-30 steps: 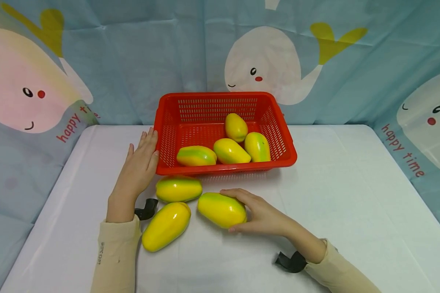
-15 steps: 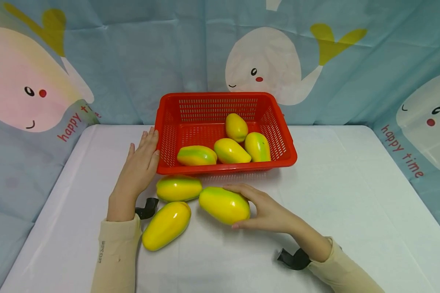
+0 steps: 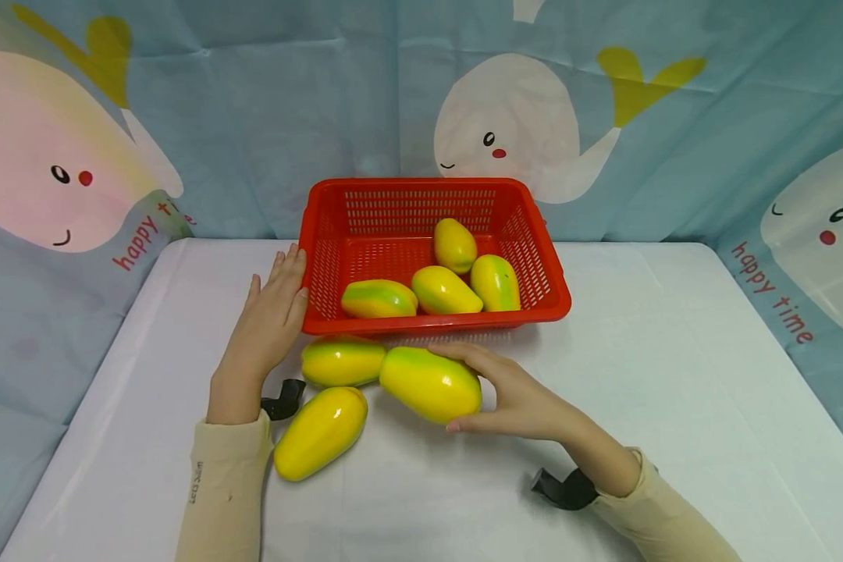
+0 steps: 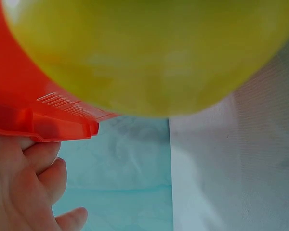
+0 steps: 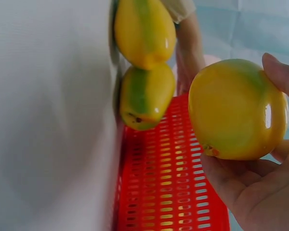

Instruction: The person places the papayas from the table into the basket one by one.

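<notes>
My right hand (image 3: 516,394) grips a yellow-green papaya (image 3: 428,384) from its right end, thumb on the near side and fingers on the far side. In the right wrist view this papaya (image 5: 238,110) is held up off the white tabletop. My left hand (image 3: 267,320) lies with straight fingers against the left wall of a red plastic basket (image 3: 435,324). Beside the left wrist, two more papayas lie on the table: one papaya (image 3: 343,362) right before the basket's front, another papaya (image 3: 321,434) slanted nearer me. A papaya (image 4: 149,57) fills the top of the left wrist view.
Several papayas (image 3: 446,290) lie inside the basket, mostly toward its front and right; its left back floor (image 3: 379,257) shows bare. A blue curtain (image 3: 253,117) with whale prints hangs behind the table (image 3: 674,390). Black wrist mounts (image 3: 565,489) stick out near both sleeves.
The right hand has raised the papaya off the table and moved it slightly toward the basket. The left hand has stayed against the basket.
</notes>
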Available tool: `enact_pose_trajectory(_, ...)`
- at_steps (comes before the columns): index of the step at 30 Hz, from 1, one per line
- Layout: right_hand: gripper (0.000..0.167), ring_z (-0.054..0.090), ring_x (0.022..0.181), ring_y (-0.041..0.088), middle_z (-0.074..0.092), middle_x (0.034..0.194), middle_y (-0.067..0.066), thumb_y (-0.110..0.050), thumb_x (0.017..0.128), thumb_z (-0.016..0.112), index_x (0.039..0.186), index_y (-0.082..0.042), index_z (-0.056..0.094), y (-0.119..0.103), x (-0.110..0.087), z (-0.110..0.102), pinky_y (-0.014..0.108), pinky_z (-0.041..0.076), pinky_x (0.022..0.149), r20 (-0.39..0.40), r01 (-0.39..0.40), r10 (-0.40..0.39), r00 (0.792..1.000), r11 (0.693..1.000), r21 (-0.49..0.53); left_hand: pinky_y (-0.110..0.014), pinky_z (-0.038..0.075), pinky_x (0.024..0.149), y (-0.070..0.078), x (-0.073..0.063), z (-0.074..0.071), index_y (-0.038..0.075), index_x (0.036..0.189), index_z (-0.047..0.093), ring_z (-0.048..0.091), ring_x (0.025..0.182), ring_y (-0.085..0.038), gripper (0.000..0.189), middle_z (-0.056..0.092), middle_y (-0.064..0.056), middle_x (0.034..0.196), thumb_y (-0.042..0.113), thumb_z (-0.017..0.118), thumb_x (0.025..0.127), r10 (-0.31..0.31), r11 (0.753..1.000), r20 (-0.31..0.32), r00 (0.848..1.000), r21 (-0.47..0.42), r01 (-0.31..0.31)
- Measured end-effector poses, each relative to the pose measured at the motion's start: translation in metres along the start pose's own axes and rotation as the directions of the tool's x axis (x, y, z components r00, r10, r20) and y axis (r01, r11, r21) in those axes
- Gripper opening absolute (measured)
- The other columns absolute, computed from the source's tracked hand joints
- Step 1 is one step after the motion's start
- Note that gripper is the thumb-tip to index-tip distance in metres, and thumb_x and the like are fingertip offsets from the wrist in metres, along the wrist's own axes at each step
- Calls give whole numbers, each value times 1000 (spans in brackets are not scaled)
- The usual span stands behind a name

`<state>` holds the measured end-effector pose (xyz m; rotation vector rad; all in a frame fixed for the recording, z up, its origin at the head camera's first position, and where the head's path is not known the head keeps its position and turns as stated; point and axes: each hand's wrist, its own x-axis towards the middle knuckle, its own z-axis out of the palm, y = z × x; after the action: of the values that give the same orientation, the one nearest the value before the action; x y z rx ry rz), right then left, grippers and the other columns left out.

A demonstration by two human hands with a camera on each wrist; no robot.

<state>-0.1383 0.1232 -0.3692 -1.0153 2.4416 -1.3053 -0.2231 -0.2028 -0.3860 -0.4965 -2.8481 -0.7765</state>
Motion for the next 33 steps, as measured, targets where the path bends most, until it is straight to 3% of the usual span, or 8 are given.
enact_pose_trajectory(20, 79, 41, 126, 16, 40, 143, -6, -17, 76, 80, 143, -19, 38, -8, 12, -11, 38, 37, 104, -33, 37, -34, 999, 997, 67, -59, 3, 110, -3, -2, 0, 8, 152, 13, 7, 144, -27, 55, 11, -7, 157, 25, 29, 102, 0, 1000, 2, 1000, 0, 0)
enact_pose_trajectory(33, 75, 44, 123, 15, 45, 140, -2, -13, 75, 80, 140, -14, 41, -7, 26, -18, 37, 37, 104, -109, 42, -35, 993, 997, 64, -57, 2, 111, 0, -1, 0, 7, 151, 14, 8, 144, -26, 55, 11, -7, 157, 24, 30, 102, 2, 1000, -1, 1000, -5, -2)
